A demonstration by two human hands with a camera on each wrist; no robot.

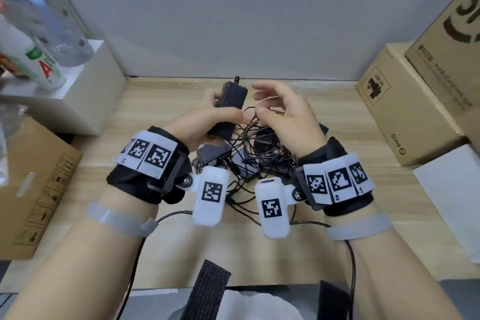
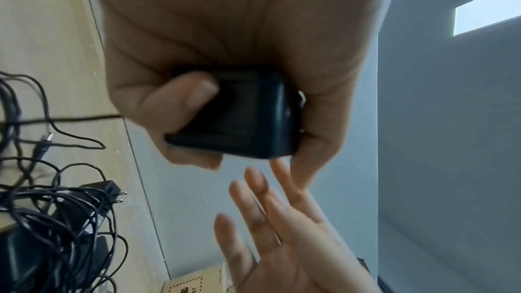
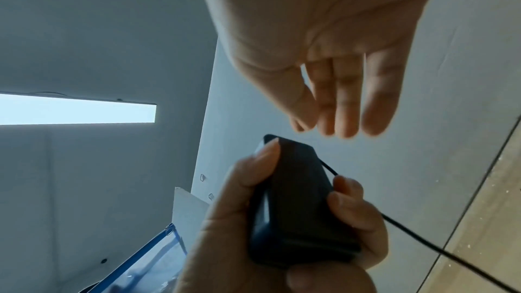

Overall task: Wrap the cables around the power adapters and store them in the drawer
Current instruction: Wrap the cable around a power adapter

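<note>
A black power adapter point(image 1: 228, 109) is lifted above the wooden desk point(image 1: 166, 101), held upright in the left hand point(image 1: 205, 117) — thumb along one side, fingers curled round the other, as the right wrist view shows plainly. A thin black cable point(image 3: 417, 237) leaves the adapter at its far end and runs down past the fingers toward the desk; none of it is wound round the adapter body.

The right hand point(image 1: 283, 112) hovers just beside the adapter with its fingers straight and loosely spread, holding nothing — in the left wrist view its fingertips point(image 2: 255, 177) come close under the adapter without clearly touching it.

Below the two hands, on the desk, lies a tangled heap of cables point(image 1: 249, 153) with several more black adapters point(image 1: 213, 154) mixed in; one has its two plug prongs point(image 2: 119, 197) showing.

Further out, a white box point(image 1: 88, 101) stands at the left against the wall with bottles point(image 1: 44, 65) on top, and a brown carton point(image 1: 33, 187) sits nearer on that side. On the right are stacked cardboard boxes point(image 1: 400, 112) and a sheet of white paper point(image 1: 449, 200). Both wrists wear black straps with white tags printed in black squares point(image 1: 153, 153).
</note>
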